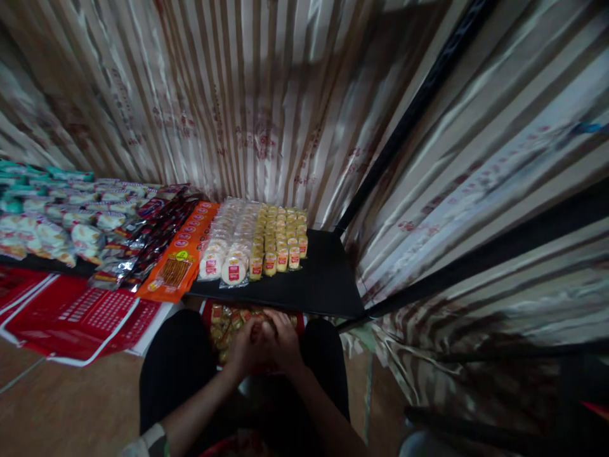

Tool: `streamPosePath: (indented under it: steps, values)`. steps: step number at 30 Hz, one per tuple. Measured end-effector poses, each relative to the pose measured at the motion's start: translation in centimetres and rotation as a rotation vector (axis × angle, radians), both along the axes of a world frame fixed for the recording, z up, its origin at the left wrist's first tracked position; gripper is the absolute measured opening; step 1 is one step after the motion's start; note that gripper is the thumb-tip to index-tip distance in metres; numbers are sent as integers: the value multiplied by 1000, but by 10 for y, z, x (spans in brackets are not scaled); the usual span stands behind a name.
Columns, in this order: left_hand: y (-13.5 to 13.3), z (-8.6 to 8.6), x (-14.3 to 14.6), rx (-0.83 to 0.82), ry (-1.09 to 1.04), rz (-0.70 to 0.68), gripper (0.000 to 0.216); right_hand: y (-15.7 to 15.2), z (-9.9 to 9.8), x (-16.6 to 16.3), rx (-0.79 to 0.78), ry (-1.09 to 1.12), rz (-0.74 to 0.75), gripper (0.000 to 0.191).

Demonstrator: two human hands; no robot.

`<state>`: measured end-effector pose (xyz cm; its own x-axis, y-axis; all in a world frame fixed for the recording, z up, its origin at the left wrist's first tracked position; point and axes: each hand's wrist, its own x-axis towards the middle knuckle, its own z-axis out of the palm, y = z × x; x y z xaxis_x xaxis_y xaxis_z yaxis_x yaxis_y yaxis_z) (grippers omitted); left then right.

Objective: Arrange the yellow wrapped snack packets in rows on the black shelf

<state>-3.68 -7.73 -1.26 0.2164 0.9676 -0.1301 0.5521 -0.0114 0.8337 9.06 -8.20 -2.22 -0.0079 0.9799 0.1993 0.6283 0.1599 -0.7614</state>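
My left hand [243, 349] and my right hand [285, 346] meet low in the view, between my knees. Their fingers are curled together, and whatever may be between them is hidden. Just under them is a red box [301, 322] holding many small yellow-wrapped snacks [221, 327]. Beyond the hands, on a black shelf [323, 273], stand rows of small yellow packets with red labels [282, 257]. To the left of these are rows of round white crackers in clear wrappers [234, 270].
An orange snack packet [178, 260], dark shiny packets [143, 238] and white-and-teal packets [85, 212] fill the shelf leftward. A red bag [80, 317] with white handles lies below. Striped curtains [266, 95] hang behind; black poles [404, 139] slant at right.
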Motion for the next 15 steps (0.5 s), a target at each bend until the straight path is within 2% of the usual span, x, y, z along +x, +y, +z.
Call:
streamPosePath:
  steps: [2, 5, 7, 8, 10, 15]
  values:
    - [-3, -13, -22, -70, 214, -21, 31, -9, -14, -11, -97, -110, 42, 27]
    - [-6, -30, -44, -25, 356, -35, 25, -12, -32, -19, -215, -214, 82, 30]
    - [-5, -39, -50, -31, 428, -6, 37, -10, -41, -19, -237, -194, 52, 28]
    - [-3, -43, -51, -61, 452, -3, 41, -8, -44, -18, -241, -173, 38, 32]
    - [2, -49, -48, -135, 451, -32, 36, -3, -50, -16, -251, -153, 34, 42]
    - [19, -63, -29, -197, 370, -68, 30, 11, -69, -12, -310, -194, 53, 37]
